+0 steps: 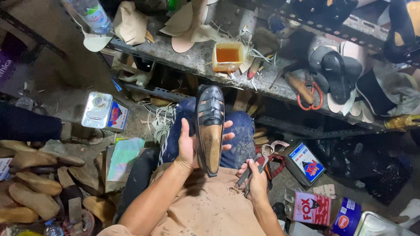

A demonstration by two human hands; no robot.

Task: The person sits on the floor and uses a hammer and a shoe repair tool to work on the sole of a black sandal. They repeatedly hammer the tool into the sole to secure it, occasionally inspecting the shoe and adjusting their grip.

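**Shoe Held on the Lap, Pincers Taken Up**

A black woven shoe (210,126) was cradled sole-side up over the knees, the left hand (189,146) curled around its side. Pincers (258,164) were gripped by the closed right hand (255,181). The shoe was best kept braced firmly against the thigh.

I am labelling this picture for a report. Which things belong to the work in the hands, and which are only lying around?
In use:
- left hand holding black woven shoe
- right hand gripping pliers

Lying about:
- orange tub of glue
- square tin can
- wooden shoe lasts
- red-handled pincers
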